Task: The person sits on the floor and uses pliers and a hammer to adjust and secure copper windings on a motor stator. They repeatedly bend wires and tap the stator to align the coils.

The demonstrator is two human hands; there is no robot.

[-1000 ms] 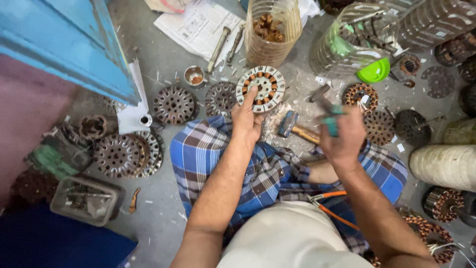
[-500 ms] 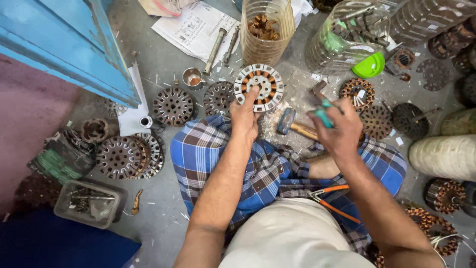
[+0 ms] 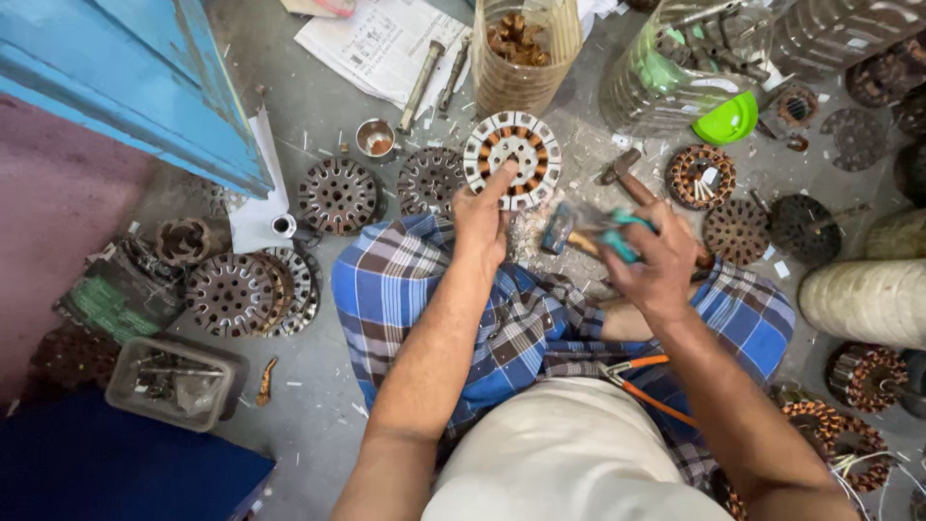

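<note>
My left hand [image 3: 483, 214] grips the near rim of a round motor stator [image 3: 512, 157] with white slot liners and copper windings, which rests on the grey floor just past my knees. My right hand [image 3: 658, 260] is shut on a teal-handled tool [image 3: 617, 234], held a little to the right of the stator. Two hammers lie under and beside that hand, one with a wooden handle [image 3: 571, 235] and another [image 3: 624, 177] farther back.
Bare dark stator cores [image 3: 337, 196] [image 3: 429, 179] [image 3: 249, 292] lie left of the stator. More wound stators [image 3: 700, 177] sit at right, clear plastic jars [image 3: 524, 46] [image 3: 683, 60] behind, a green lid [image 3: 728, 121], orange-handled pliers [image 3: 637, 378] on my lap, a parts tray [image 3: 174, 379].
My right hand with the teal tool has shifted slightly left and nearer the stator. My left hand stays on the stator's rim.
</note>
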